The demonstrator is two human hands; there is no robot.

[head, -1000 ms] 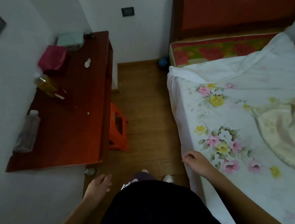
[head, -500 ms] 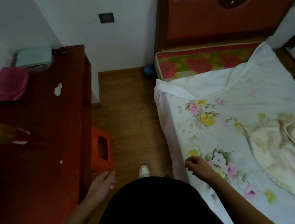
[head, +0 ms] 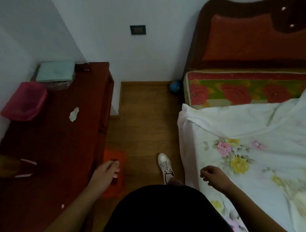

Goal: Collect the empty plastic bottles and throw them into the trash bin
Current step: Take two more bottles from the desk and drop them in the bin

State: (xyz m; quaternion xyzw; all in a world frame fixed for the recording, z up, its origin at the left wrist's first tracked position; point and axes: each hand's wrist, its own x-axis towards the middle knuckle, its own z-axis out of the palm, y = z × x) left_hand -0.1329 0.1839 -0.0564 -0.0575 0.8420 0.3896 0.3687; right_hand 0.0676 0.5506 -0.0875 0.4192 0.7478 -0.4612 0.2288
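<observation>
Both grips empty; pink bin (head: 24, 102) blurred

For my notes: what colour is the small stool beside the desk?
Orange plastic stool, seen in head view.

The person is stepping farther along the floor (head: 145, 119) between desk (head: 53, 137) and bed (head: 255, 146), a white shoe (head: 164, 163) now leading, while both empty hands, left (head: 104, 174) and right (head: 215, 177), are swinging forward.

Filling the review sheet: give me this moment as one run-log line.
phase: walking between desk and bed | left hand: empty | right hand: empty | bottle: on desk, at frame edge | bin: unseen
</observation>
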